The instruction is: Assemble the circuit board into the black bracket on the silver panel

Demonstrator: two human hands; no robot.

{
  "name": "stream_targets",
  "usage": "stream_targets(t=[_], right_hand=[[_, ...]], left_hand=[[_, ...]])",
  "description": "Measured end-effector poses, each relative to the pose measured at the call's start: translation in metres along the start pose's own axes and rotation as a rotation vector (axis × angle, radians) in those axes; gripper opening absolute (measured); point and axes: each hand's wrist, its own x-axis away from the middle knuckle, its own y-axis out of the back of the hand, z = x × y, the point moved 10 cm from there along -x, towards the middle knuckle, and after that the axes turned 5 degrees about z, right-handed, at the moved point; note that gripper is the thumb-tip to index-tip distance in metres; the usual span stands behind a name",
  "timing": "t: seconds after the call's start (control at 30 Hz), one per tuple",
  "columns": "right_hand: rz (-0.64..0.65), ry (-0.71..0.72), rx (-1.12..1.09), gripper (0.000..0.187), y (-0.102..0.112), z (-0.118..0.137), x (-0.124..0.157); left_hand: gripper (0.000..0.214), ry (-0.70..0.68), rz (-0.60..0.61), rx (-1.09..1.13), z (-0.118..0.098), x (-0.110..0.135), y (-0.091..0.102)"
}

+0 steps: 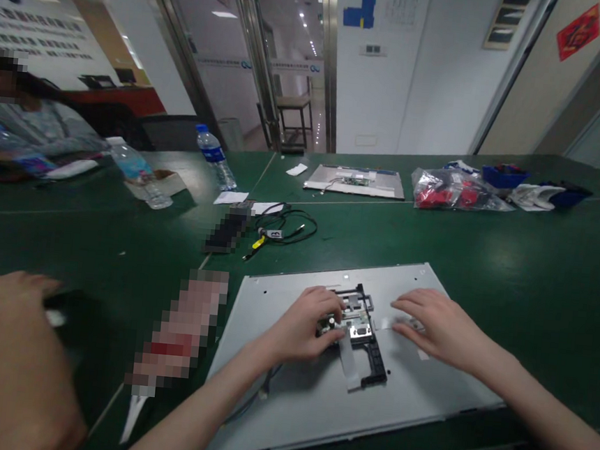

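Observation:
A large silver-grey flat panel (283,419) lies on the green table before me. On its middle sits a black plastic bracket (376,361) with metal parts and a small circuit board. My left hand (307,324) is closed around the left side of this bracket, thumb below and fingers above; its grip partly hides the board. A pale flat strip (351,366) runs down from the bracket beside the thumb. My right hand (438,328) hovers low over the panel, right of the bracket, thumb and fingers apart. A thin clear strip (384,324) reaches from the bracket toward its thumb.
Another person's arm (15,361) extends in at left. Beyond the panel are a coiled black cable (300,228), a blurred-out dark object (226,231), water bottles (216,158), a second panel (353,181) and bagged red items (453,193). A person (41,118) sits far left.

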Motion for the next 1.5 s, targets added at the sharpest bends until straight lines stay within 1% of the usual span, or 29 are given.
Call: stream_targets(t=[0.07,0.13,0.17,0.23,0.33,0.4,0.5,0.6,0.7,0.87,1.0,1.13,1.2,1.33,1.5], right_hand=[[0.014,0.092,-0.058,0.025,-0.001,0.017,-0.025],[0.022,0.168,-0.117,0.021,-0.008,0.032,-0.044],[0.015,0.188,-0.157,0.021,-0.012,0.038,-0.050],[-0.028,0.193,-0.267,0.027,-0.019,0.044,-0.057],[-0.083,0.209,-0.429,0.040,-0.029,0.052,-0.054],[-0.104,0.219,-0.492,0.047,-0.034,0.056,-0.050],[-0.127,0.219,-0.542,0.056,-0.036,0.059,-0.047],[-0.132,0.250,-0.551,0.062,-0.034,0.061,-0.047],[-0.124,0.276,-0.529,0.063,-0.033,0.060,-0.048],[-0.120,0.277,-0.520,0.064,-0.034,0.056,-0.047],[-0.119,0.279,-0.525,0.062,-0.033,0.059,-0.047],[-0.105,0.282,-0.514,0.062,-0.033,0.061,-0.047],[-0.098,0.287,-0.499,0.063,-0.033,0.061,-0.046],[-0.082,0.284,-0.487,0.067,-0.033,0.059,-0.046],[-0.061,0.279,-0.496,0.073,-0.031,0.058,-0.046]], left_hand=[[0.008,-0.011,-0.022,-0.015,0.000,0.001,0.000],[0.006,-0.015,-0.048,-0.020,0.000,0.002,0.001],[0.006,-0.019,-0.059,-0.020,-0.001,0.003,0.002],[0.007,-0.029,-0.077,-0.018,-0.003,0.004,0.002],[0.007,-0.039,-0.093,-0.026,-0.006,0.004,0.000],[0.007,-0.034,-0.094,-0.036,-0.007,0.004,-0.002],[0.008,-0.019,-0.085,-0.055,-0.006,0.003,-0.005],[0.008,-0.005,-0.074,-0.072,-0.005,0.003,-0.007],[0.007,0.007,-0.069,-0.078,-0.004,0.003,-0.008],[0.011,0.032,-0.079,-0.078,-0.002,0.002,-0.007],[0.004,-0.018,-0.040,-0.122,-0.009,0.001,-0.011],[0.002,-0.034,-0.006,-0.159,-0.015,0.002,-0.009],[0.008,-0.039,0.012,-0.170,-0.018,0.003,-0.008],[0.029,-0.046,0.044,-0.199,-0.022,0.003,-0.008],[0.028,-0.028,0.031,-0.227,-0.019,0.002,-0.010]])
